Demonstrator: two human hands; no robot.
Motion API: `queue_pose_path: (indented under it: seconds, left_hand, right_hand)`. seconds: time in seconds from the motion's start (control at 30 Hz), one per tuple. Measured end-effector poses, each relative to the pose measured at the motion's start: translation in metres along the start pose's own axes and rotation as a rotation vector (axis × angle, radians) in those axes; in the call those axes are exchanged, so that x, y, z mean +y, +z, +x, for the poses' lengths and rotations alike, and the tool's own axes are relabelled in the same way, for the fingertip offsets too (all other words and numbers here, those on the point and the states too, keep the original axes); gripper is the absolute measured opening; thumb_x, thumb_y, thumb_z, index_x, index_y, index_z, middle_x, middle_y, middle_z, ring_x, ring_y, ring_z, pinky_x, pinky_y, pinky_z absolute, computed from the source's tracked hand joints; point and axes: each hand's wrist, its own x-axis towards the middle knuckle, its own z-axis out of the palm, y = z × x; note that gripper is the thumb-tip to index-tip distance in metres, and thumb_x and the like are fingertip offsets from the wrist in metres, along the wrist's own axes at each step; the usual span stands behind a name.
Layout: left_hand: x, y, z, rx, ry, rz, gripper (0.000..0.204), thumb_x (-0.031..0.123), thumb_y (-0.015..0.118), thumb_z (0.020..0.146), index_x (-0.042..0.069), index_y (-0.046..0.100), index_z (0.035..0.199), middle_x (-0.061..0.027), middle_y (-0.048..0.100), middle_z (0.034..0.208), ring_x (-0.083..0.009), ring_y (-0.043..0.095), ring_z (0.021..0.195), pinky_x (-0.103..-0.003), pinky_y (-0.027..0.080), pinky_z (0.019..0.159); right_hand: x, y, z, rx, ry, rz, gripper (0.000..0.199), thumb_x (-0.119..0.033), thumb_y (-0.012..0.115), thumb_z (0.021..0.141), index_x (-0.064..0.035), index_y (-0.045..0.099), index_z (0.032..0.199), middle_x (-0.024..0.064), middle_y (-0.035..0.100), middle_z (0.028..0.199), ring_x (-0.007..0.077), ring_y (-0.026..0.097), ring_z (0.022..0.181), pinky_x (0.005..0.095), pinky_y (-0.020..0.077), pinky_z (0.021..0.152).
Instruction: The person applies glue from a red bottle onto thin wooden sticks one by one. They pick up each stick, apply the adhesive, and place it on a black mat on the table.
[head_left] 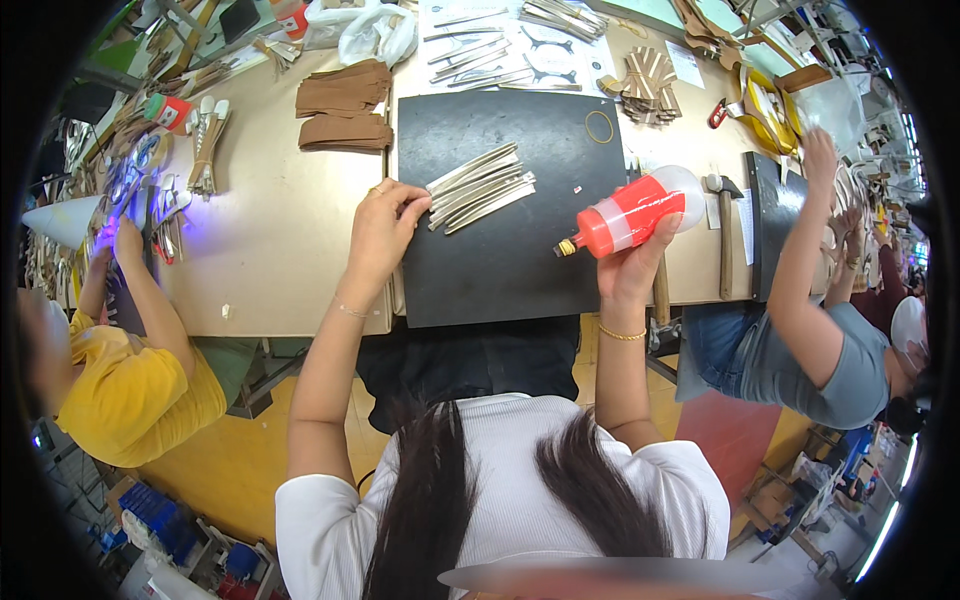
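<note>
Several thin, pale strips (pixel 480 190) lie side by side in a slanting row on a black work mat (pixel 500 285). At their left ends is my left hand (pixel 388 220), its thumb and forefinger pinched together; whether a strip end is between them is too small to make out. My right hand (pixel 635 262) is wrapped round a red squeeze bottle (pixel 632 213) with a clear rounded base. The bottle is tilted over the mat's right edge, its dark, yellow-banded nozzle pointing left and down, apart from the strips.
Brown leather-like pieces (pixel 345 90) are stacked at the back left, near a bundle of strips (pixel 207 150). A rubber band (pixel 599 127) lies on the mat. Rightward are a hammer (pixel 725 235) and yellow tape (pixel 768 105). Co-workers sit left (pixel 135 385) and right (pixel 835 350).
</note>
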Motion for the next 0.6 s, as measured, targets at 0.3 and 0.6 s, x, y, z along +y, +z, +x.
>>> queue_pose_path:
  seconds: [0.3,0.6]
  left_hand:
    - [0.016,0.001,-0.038,-0.245,-0.379,-0.904,0.017,0.008,0.066,0.089,-0.004,0.066,0.1,-0.0098,0.068,0.086,-0.0107,0.061,0.069,-0.023,0.05,0.06]
    - [0.014,0.019,-0.071,-0.208,-0.54,-0.903,0.021,0.006,0.065,0.089,-0.008,0.064,0.105,-0.0145,0.069,0.089,-0.0139,0.065,0.073,-0.023,0.055,0.063]
  right_hand:
    - [0.002,-0.012,-0.001,-0.001,-0.023,-0.018,0.074,-0.063,0.061,0.082,-0.0056,0.046,0.126,0.0073,0.057,0.111,0.0187,0.059,0.101,0.0365,0.0527,0.088]
    - [0.016,-0.019,0.0,-0.111,-0.317,-0.35,0.059,-0.032,0.079,0.079,-0.0003,0.052,0.12,0.0064,0.06,0.11,0.0138,0.057,0.099,0.0302,0.0469,0.088]
